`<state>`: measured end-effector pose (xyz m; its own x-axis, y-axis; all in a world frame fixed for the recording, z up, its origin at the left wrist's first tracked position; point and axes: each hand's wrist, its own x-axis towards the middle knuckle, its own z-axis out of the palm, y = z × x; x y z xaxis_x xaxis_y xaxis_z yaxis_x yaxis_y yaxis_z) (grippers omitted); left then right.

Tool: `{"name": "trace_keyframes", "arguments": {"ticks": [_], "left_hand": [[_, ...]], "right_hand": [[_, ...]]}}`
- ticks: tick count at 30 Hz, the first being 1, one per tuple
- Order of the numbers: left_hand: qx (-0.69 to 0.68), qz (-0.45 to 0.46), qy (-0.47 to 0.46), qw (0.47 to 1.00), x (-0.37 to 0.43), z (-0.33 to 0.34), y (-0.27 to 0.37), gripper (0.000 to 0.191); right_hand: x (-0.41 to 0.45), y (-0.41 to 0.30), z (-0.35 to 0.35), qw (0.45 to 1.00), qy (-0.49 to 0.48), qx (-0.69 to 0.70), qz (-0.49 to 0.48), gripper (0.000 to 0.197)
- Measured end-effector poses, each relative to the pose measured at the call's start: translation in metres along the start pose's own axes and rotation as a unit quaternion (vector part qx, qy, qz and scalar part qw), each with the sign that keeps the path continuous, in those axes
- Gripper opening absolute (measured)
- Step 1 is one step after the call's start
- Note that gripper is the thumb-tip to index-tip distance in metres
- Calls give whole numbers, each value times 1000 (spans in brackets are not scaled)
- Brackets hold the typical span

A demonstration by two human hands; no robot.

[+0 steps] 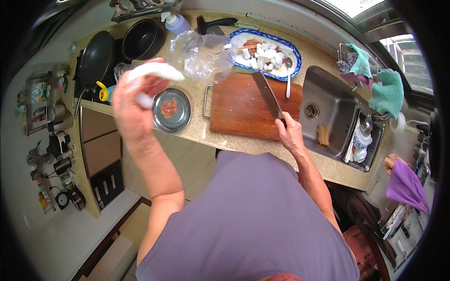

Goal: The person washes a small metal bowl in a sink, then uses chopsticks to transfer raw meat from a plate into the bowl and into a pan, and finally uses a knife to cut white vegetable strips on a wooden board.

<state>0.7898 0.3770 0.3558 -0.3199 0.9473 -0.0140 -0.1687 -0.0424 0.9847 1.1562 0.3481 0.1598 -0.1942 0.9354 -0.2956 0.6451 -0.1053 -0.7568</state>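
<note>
My left hand (pixel 135 102), blurred, is raised left of a wooden cutting board (pixel 242 105) and holds a long white piece (pixel 156 70). A smaller white piece (pixel 143 100) shows by its palm. Beneath and right of this hand lies a round metal dish (pixel 181 121) with a patty of minced meat (pixel 169 108). My right hand (pixel 292 131) grips the handle of a cleaver (pixel 266 93), whose blade rests over the board's right part. Behind the board, a blue-rimmed oval platter (pixel 299 58) bears white chunks (pixel 269 58), minced meat, wooden chopsticks (pixel 248 47) and a spoon (pixel 288 79).
A clear plastic bag (pixel 207 58) lies left of the platter. Dark pans (pixel 97 58) stand at the far left, near a yellow-capped bottle (pixel 104 92). On the right is a steel sink (pixel 325 95) with a brown scrubber (pixel 323 135); a dish rack (pixel 378 147) adjoins it.
</note>
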Motion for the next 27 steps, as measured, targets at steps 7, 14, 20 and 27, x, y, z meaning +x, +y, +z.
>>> {"name": "trace_keyframes", "arguments": {"ticks": [7, 14, 20, 27], "left_hand": [[-15, -61, -20, 998, -33, 54, -157, 22], [73, -190, 37, 978, -110, 44, -243, 29], [102, -227, 42, 968, -131, 30, -259, 30], [106, -255, 21, 961, -138, 23, -264, 31]], "right_hand": [[-23, 29, -8, 999, 16, 13, 40, 24], [-31, 31, -5, 998, 38, -39, 23, 20], [-39, 38, 9, 988, 14, -116, -99, 23], [-41, 28, 25, 977, -24, -181, -108, 18]]}}
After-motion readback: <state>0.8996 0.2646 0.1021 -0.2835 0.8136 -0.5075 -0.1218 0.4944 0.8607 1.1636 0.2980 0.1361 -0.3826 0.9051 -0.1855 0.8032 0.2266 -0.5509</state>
